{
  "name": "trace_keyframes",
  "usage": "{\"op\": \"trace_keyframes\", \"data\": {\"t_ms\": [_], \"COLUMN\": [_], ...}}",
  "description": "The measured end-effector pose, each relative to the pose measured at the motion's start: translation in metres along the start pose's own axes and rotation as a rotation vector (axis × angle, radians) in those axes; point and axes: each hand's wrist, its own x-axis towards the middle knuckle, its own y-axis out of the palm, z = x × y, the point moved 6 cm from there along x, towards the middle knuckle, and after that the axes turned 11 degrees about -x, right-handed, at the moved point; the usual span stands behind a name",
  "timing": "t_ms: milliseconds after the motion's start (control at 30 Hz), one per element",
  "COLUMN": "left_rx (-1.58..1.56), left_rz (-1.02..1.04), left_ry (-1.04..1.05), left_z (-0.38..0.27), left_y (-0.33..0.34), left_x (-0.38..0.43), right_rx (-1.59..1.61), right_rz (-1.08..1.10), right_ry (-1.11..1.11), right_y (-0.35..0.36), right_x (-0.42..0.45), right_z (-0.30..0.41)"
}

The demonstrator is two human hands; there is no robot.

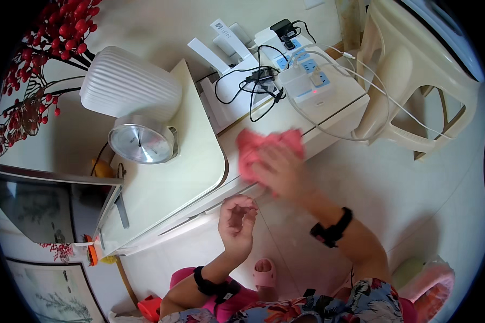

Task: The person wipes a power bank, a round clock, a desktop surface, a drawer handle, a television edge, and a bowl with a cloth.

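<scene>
My right hand [281,171] presses a crumpled pinkish-red cloth [246,149] onto the lower cream cabinet top [281,121], near its front edge. Both hand and cloth are blurred. Before the cabinet front, my left hand [237,228] hangs in the air with loosely curled fingers and a hollow palm that holds nothing. Just beyond the cloth, black cables [262,87] lie tangled over a white Wi-Fi router [238,80] with raised antennas. To their right sits a white power strip [307,82] with blue sockets, several plugs and a small red light.
On the higher cabinet top [186,161] stand a round dial clock or gauge [140,139], a ribbed white vase [131,82] with red berry branches [64,34], and a television [36,206]. A beige plastic stool [420,80] is at right, with a white cable [408,109] trailing over it.
</scene>
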Motion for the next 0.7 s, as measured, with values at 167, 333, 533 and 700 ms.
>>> {"op": "trace_keyframes", "data": {"t_ms": [167, 333, 533, 700], "left_rx": [-0.032, -0.066, -0.092, -0.080], "left_rz": [-0.021, 0.011, -0.054, 0.031], "left_ry": [-0.082, -0.057, -0.077, -0.101], "left_z": [0.003, 0.007, 0.003, 0.016], "left_y": [-0.007, 0.014, 0.000, 0.010], "left_x": [-0.002, 0.009, 0.004, 0.001], "right_rx": [-0.155, -0.108, 0.331, 0.262], "right_rz": [-0.077, 0.280, -0.143, -0.334], "right_ry": [0.329, 0.137, 0.012, 0.414], "right_y": [-0.023, 0.043, 0.022, 0.060], "right_x": [0.029, 0.058, -0.006, -0.075], "right_z": [-0.024, 0.012, 0.053, 0.029]}}
